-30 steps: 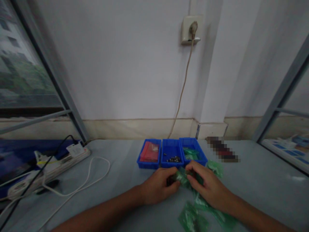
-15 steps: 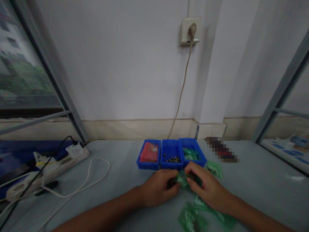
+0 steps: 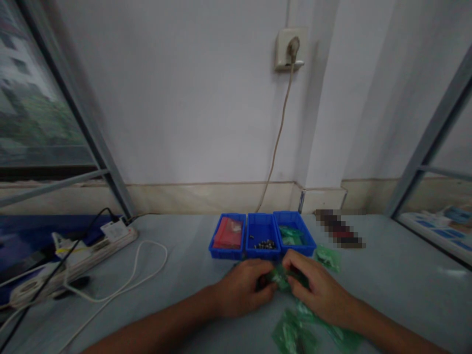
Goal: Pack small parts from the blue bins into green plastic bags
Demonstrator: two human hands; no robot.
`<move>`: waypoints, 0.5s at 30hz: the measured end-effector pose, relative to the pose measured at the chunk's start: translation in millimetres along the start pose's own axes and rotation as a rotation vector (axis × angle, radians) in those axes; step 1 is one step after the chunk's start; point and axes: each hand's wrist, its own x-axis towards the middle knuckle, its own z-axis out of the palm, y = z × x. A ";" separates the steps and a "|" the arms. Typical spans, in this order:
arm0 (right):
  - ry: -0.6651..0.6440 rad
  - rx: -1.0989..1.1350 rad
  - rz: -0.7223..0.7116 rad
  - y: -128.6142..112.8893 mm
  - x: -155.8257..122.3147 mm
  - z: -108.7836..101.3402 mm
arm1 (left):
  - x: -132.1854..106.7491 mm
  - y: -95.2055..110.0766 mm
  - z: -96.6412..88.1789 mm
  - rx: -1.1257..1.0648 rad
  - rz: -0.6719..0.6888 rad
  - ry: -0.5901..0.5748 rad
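Both forearms bare to each grip, left (image 3: 241, 290) and right (image 3: 319, 290).

Three blue trays (image 3: 261, 242) standing in row, blocking reach toward wall just beyond hands. Left of trays: bare tabletop (image 3: 184, 275) lying open as far as white cable (image 3: 147, 265) and power strip (image 3: 92, 246). Right of trays: green bag (image 3: 327, 257), pixelated object (image 3: 339, 229) lying in way; open tabletop stretching beyond.

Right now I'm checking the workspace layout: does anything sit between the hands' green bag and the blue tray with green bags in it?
Nothing visible does. Both the left hand and right hand pinch the green bag, and bare table lies between it and the right blue tray.
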 end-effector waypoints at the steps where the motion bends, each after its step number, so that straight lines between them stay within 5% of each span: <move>1: -0.003 0.002 -0.003 -0.5 -0.1 -0.3 | -0.1 -0.1 0.1 0.005 0.003 0.000; 15: -0.025 -0.010 -0.005 -3.1 -1.6 -1.7 | 0.1 1.6 0.7 0.132 0.025 -0.046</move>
